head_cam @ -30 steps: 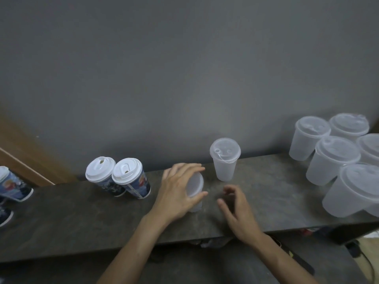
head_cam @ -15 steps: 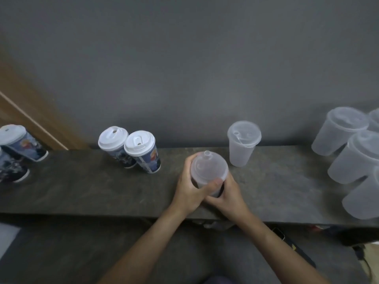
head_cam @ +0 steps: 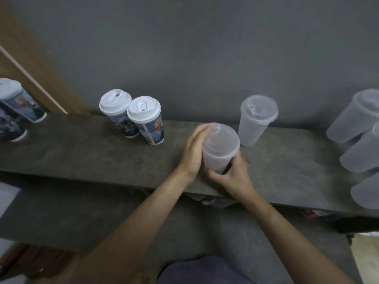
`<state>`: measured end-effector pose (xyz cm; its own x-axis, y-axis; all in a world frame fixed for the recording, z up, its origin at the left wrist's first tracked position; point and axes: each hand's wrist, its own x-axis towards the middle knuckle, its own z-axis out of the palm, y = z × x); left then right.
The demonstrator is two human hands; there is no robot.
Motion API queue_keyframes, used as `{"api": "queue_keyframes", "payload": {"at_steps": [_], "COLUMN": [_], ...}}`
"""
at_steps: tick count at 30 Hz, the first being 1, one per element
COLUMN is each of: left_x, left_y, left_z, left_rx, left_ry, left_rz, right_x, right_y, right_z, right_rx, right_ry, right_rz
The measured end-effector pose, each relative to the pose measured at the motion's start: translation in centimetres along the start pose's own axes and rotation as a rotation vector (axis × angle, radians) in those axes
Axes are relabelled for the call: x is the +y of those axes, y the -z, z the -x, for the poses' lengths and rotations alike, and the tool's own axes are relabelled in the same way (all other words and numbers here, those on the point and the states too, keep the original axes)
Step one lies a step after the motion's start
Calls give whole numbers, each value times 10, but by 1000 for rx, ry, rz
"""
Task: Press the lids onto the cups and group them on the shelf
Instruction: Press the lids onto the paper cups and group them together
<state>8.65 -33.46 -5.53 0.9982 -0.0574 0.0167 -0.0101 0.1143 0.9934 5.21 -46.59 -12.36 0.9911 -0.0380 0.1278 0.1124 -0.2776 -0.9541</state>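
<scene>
A translucent plastic cup with a clear lid on top stands on the dark stone shelf. My right hand grips the cup's lower body from the front right. My left hand lies flat against the cup's left side, fingers straight and together. Just behind it stands another lidded translucent cup. Two printed paper cups with white lids stand side by side to the left.
Several lidded translucent cups are grouped at the shelf's right end. More printed cups stand at the far left beside a wooden panel. A grey wall rises directly behind the shelf.
The lid came to sit on the cup. My right hand closed on the cup's lower body, and my left hand shifted from cupping the top to lying flat against its side.
</scene>
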Motion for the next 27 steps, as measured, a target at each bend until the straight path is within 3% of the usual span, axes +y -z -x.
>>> {"api": "queue_keyframes", "payload": {"at_steps": [7,13,19,21,24,27], "left_x": [-2,30,24,29,35,27], "left_y": [-7,-1,-15,-9,8,6], "left_z": [10,-8,4,-6,-22,-17], "left_rx": [59,-98,111,4,-287,-237], "left_ry": [-162,119,47,118,152,91], "left_rz": [-157,-97,-102,-67,-104,-97], "right_x": [-9,-2,-4,-5,-3,-4], "right_y": [-2,2,-2,1,4,-1], "right_z": [0,-1,-3,-1,-2,-4], "right_rx": [59,-29,57,64,2,-6], "right_ry": [-1,-4,-9,-14,14,13], "right_rz": [-44,-2,-4,6,34,47]}}
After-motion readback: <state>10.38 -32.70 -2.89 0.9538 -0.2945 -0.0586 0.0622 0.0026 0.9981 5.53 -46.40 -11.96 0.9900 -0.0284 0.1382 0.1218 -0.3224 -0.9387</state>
